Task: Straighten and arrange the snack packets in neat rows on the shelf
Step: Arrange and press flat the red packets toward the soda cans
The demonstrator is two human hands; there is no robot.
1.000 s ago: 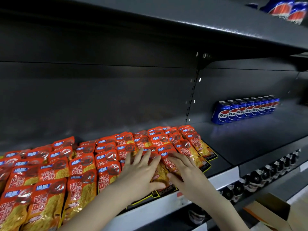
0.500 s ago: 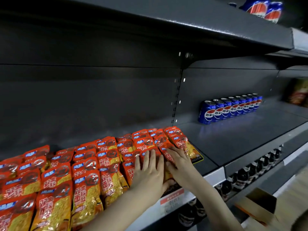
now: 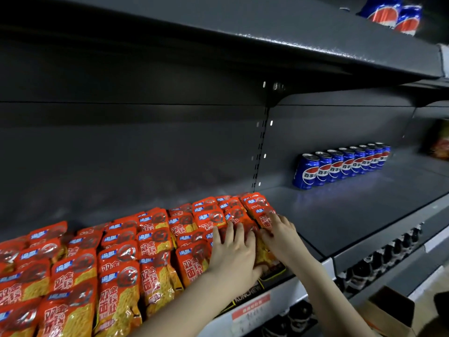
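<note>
packets (image 3: 155, 276) lie overlapped at the front edge of the shelf (image 3: 345, 215). left hand (image 3: 233, 252) presses flat, fingers slightly apart; right hand (image 3: 283, 237) rests bent fingers on the end column. advise: push evenly, square edges to the front.

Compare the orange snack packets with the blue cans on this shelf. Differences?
The snack packets lie flat, overlapping, in several rows; the blue cans stand upright in one line. The packets reach the front edge; the cans sit at the back. The left hand and right hand rest on packets, not cans. Both share one shelf.
</note>
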